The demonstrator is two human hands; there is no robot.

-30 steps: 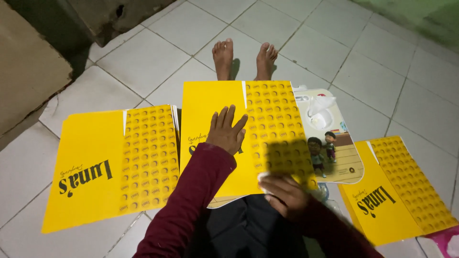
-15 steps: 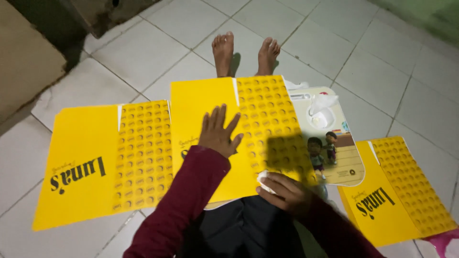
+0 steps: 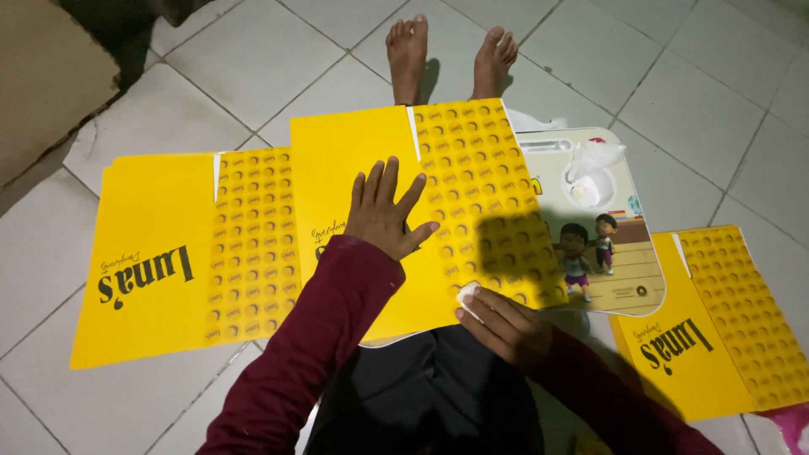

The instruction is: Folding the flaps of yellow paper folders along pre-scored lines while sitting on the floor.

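While the left hand [image 3: 383,211] lies flat with fingers spread on the middle sheet [image 3: 421,211], its grip is open and merely presses; the right hand [image 3: 506,324] pinches a small white wad [image 3: 466,293] against that sheet's near edge, grip closed on it. The sheet rests across the person's lap above the tiled floor [image 3: 253,59], its far edge towards the bare feet [image 3: 451,50]. To my eye, wiping goes best if the flat hand keeps weight on the sheet so it cannot slide, and the wad travels in short strokes away from that hand. The sheet's long axis runs roughly side to side, tilted a little, with its dotted half on the right. Left of the sheet lies a second yellow sheet [image 3: 168,253]; right of it a picture board [image 3: 607,244] sticks out from under it, and beyond that a third yellow sheet [image 3: 716,320].
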